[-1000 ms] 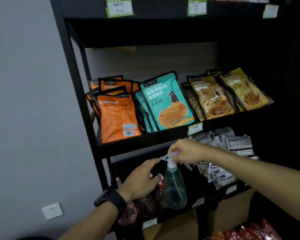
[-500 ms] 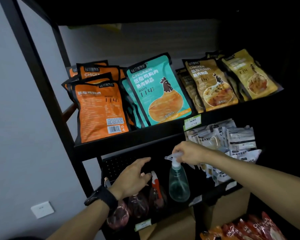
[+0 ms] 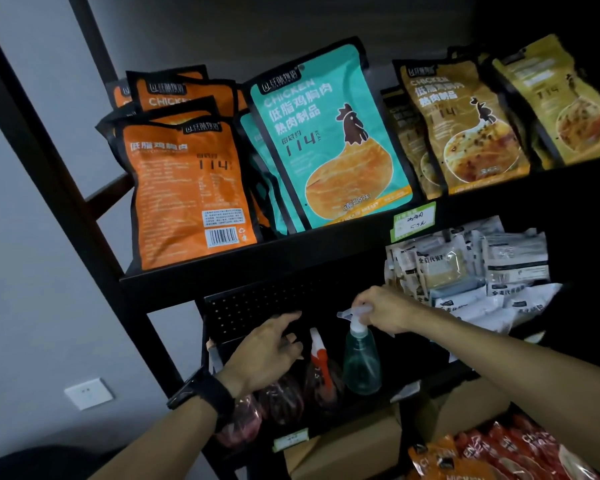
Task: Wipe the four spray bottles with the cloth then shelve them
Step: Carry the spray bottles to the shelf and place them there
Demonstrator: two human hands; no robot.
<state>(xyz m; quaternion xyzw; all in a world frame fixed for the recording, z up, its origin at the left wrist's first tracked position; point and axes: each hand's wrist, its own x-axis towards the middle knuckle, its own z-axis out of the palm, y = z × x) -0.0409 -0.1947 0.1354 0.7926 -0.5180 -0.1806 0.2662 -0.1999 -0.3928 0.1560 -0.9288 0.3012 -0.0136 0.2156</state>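
A clear teal spray bottle [image 3: 361, 365] stands upright on the lower black shelf [image 3: 406, 389]. My right hand [image 3: 383, 311] grips its white trigger head. To its left stands a red spray bottle [image 3: 321, 370] with an orange-red trigger. Two more reddish bottles [image 3: 281, 398] sit further left, partly hidden by my left arm. My left hand [image 3: 271, 348], with a black watch on the wrist, hovers over them with fingers spread and relaxed, holding nothing. No cloth is in sight.
Orange, teal and brown chicken pouches [image 3: 329, 140] lean on the shelf above. White packets [image 3: 471, 275] fill the right side of the lower shelf. A cardboard box [image 3: 357, 445] and red pouches [image 3: 510, 452] lie below. A grey wall with a socket [image 3: 88, 393] is on the left.
My view has moved closer and tilted. My left hand has lifted off the red bottle's trigger and spread open. My right hand keeps its grip on the teal bottle's head.
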